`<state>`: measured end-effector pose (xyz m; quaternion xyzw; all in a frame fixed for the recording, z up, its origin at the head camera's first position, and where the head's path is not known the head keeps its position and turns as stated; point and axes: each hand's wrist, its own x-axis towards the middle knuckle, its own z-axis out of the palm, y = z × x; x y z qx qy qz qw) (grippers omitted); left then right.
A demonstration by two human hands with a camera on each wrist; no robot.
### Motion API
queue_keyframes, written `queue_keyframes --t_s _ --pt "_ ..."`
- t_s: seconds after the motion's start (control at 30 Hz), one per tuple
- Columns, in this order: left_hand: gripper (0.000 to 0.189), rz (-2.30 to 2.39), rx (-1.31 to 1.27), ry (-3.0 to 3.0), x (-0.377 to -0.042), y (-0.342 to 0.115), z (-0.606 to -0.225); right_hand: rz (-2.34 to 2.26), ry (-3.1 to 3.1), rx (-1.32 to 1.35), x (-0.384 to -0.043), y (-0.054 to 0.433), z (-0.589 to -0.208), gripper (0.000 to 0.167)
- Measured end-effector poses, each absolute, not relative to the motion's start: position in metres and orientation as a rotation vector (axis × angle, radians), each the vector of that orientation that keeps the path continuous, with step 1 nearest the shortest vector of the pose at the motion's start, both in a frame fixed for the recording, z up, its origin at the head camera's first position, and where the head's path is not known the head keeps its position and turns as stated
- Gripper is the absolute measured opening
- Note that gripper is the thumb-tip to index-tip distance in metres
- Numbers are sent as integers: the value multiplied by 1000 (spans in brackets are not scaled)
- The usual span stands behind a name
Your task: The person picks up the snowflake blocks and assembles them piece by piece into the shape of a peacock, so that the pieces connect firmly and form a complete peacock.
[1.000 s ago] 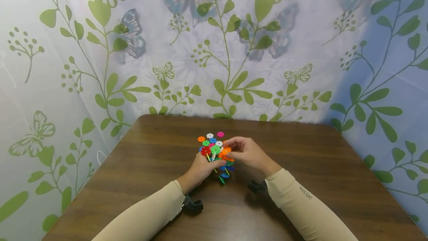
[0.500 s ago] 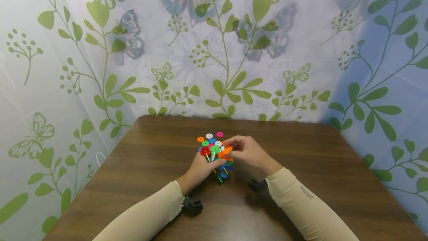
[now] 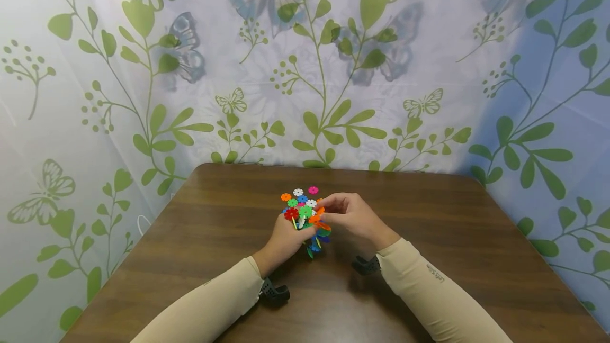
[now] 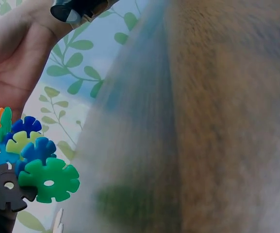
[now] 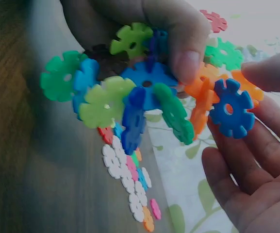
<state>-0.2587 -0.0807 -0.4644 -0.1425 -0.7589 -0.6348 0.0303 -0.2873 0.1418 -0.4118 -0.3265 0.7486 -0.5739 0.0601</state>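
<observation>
My left hand (image 3: 282, 242) grips a cluster of interlocked plastic flower-shaped discs (image 5: 106, 103), in green, blue, black and orange, above the table. Its thumb (image 5: 186, 63) presses over a blue disc in the right wrist view. At the cluster's right side, my right hand (image 3: 355, 219) pinches an orange flower-shaped disc (image 5: 249, 87) between thumb and fingers. A blue disc (image 5: 233, 109) stands in front of those fingers. In the left wrist view the underside of the cluster shows a green disc (image 4: 49, 182) and a black disc (image 4: 8, 187), below the right palm (image 4: 8, 63).
Loose discs, among them white discs (image 5: 130, 182) and a pink one (image 3: 313, 190), lie on the brown wooden table (image 3: 429, 216) beyond the hands. Black perforated wrist pieces (image 3: 275, 292) hang beneath both sleeves. A leaf-and-butterfly curtain (image 3: 267, 94) stands behind the table.
The lower part of the cluster has shifted slightly left and up, and its orange discs have turned a little. Both hands stay almost in place.
</observation>
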Motion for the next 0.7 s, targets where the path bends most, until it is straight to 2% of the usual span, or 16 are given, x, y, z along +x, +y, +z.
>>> queue_keyframes --t_s 0.33,0.5,0.7 --pt "44 -2008 -380 -2292 -260 -81 -464 -1792 2289 -972 -285 139 -415 27" --pt "47 -2091 -332 -2196 -264 -80 -466 -1825 2325 -954 -285 137 -417 35" --pt "49 -2271 -253 -2010 -269 -80 -469 -1913 2359 -830 -295 140 -426 35"
